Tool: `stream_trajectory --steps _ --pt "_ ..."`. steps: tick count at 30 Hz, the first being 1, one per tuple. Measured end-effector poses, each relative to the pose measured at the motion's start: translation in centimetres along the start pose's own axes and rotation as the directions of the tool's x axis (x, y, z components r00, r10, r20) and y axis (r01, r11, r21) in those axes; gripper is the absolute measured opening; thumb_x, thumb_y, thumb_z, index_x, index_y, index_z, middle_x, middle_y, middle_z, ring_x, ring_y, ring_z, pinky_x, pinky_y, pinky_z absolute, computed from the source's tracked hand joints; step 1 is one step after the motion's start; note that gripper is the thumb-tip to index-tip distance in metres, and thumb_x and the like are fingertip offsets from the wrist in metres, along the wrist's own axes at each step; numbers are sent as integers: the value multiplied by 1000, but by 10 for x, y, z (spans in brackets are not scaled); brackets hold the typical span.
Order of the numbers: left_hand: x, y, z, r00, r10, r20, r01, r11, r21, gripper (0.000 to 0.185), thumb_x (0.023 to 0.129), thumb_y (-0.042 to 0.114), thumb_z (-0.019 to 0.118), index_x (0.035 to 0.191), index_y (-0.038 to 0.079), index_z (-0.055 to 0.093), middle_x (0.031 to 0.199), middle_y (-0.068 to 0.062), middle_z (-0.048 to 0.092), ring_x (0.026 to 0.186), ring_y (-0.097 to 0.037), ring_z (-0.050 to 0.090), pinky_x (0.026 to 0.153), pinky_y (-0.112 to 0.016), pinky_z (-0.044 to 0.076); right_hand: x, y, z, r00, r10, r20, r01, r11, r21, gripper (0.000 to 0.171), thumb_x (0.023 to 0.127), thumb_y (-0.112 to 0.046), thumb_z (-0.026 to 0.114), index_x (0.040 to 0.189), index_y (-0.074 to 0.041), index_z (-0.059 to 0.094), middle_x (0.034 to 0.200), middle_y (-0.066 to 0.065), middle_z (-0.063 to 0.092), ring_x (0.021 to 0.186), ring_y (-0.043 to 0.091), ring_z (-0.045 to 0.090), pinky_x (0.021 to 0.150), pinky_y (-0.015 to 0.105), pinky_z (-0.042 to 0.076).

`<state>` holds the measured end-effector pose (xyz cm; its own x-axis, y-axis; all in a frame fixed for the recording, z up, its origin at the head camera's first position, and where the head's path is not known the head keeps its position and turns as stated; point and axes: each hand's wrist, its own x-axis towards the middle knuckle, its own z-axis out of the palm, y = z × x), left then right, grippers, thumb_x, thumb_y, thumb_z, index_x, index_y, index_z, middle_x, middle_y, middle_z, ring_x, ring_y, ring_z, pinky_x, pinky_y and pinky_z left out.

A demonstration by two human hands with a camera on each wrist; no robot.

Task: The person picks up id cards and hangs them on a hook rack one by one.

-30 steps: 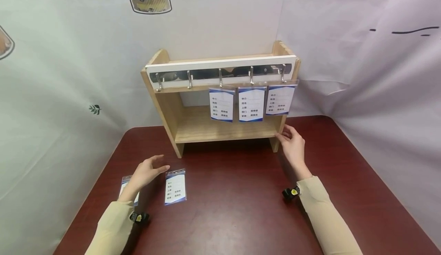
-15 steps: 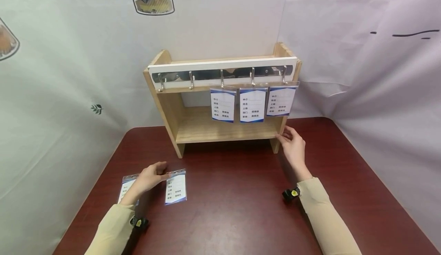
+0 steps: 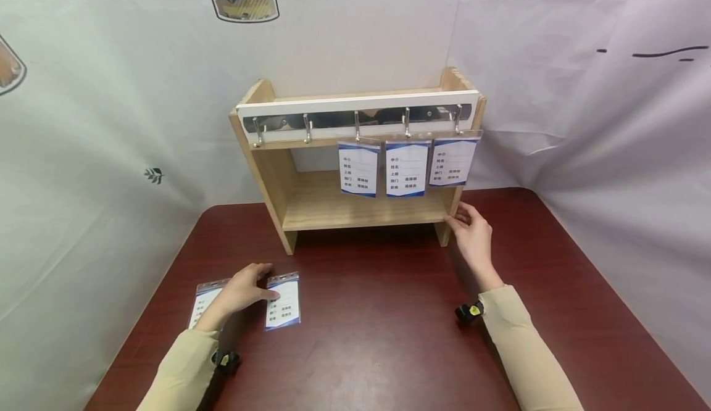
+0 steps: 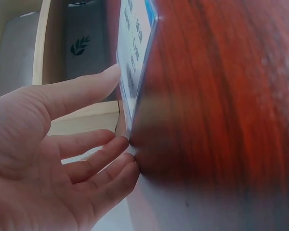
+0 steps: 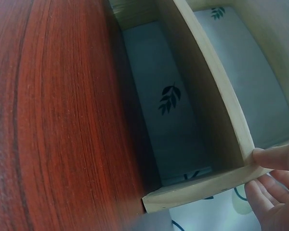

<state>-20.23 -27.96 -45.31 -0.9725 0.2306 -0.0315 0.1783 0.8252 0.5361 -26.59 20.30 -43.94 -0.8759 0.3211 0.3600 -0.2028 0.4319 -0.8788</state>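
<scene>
Left hand (image 3: 242,289) is arching low over the table (image 3: 378,312), thumb and fingers standing moderately apart. Thumb is overlying the upper part of the loose badge (image 3: 284,308); fingertips are resting just beside its slotted end. Right hand (image 3: 473,239) is pinching the wooden rack (image 3: 363,210) by its side panel, thumb at the shelf's end, fingers on the outer face.

Clear sleeves are holding printed cards. Three hanging badges (image 3: 407,170) are dangling from the hook strip (image 3: 333,120), above the right grip. Loose badge is lying on the table under the left thumb, showing white with blue bands and black print. Second badge (image 3: 203,303) is lying beneath the left wrist, partly hidden.
</scene>
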Motion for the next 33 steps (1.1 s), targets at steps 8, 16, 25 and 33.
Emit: stream_trajectory --steps 8,16,25,33 --pt "2 1 2 999 32 -13 -31 997 65 70 72 19 90 127 -13 60 118 -27 62 106 -39 59 93 -55 48 1 0 0 1000 -2 6 2 1000 15 42 91 -8 75 129 6 62 120 24 68 108 32 68 76 5 47" --pt "5 1 3 999 48 -13 -47 996 81 63 69 17 91 118 -12 65 115 -25 62 109 -41 58 95 -55 47 0 -1 -1 1000 0 3 0 1000 5 42 91 -8 75 129 5 62 120 23 68 108 32 68 77 8 50" --pt "6 4 1 998 69 -9 -68 993 92 55 67 16 91 111 -8 69 109 -21 63 104 -39 59 92 -53 48 -1 -1 -2 1000 -1 -2 1 999 -37 42 91 -11 76 129 2 63 119 21 69 107 31 69 83 30 58" --pt "6 4 1 997 74 -13 -73 993 92 48 68 12 91 107 -5 70 104 -17 64 98 -34 60 90 -52 49 -1 -1 -2 1000 1 7 -1 999 -37 43 91 -11 76 130 3 62 119 22 69 108 32 68 87 45 56"
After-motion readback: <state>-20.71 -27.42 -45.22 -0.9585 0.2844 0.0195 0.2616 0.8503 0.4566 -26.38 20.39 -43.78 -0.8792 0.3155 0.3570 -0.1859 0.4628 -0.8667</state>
